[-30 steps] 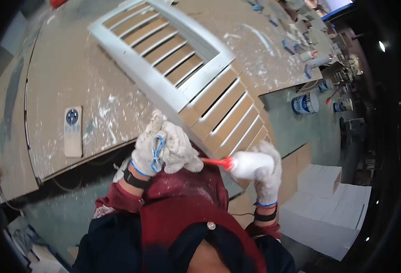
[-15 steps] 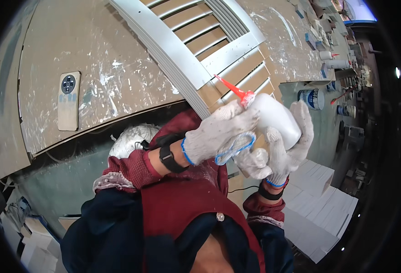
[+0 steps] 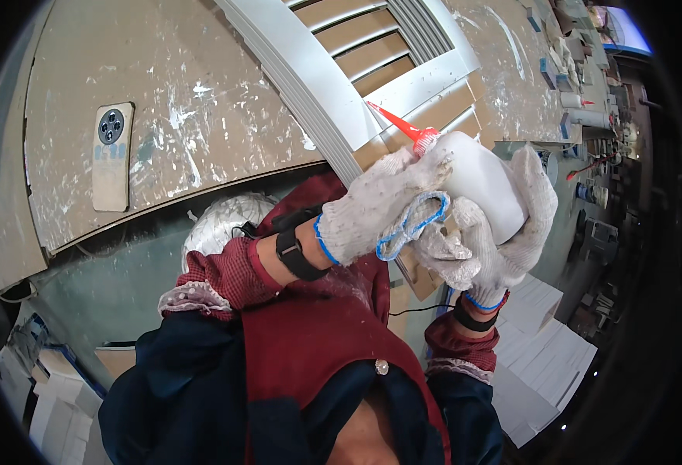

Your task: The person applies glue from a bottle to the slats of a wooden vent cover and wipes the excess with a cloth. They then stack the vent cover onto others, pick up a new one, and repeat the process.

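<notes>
A white plastic squeeze bottle point(image 3: 484, 182) with a long red pointed nozzle point(image 3: 397, 120) lies tilted between my hands, its tip pointing up and left. My left hand point(image 3: 383, 198), in a white knit glove, is closed around the bottle's neck end just below the nozzle. My right hand point(image 3: 520, 221), also gloved, wraps the bottle's base and side. Below the bottle a bunched white glove point(image 3: 445, 252) with a blue-edged cuff hangs between the hands; which hand keeps it there I cannot tell. Beyond the nozzle lies a white louvred panel point(image 3: 341, 101), overlapping it in view.
A paint-spattered workbench point(image 3: 201, 62) bears a phone point(image 3: 113, 174) at the left. Brown louvred pieces lie beyond the bottle. White boards point(image 3: 550, 349) are stacked low on the right. More bottles point(image 3: 589, 118) and small blocks line the far right edge.
Both hands and the bottle have shifted slightly right and up in view, still gripping the same way. The phone sits a little farther left and the panel farther right, as the view has turned.
</notes>
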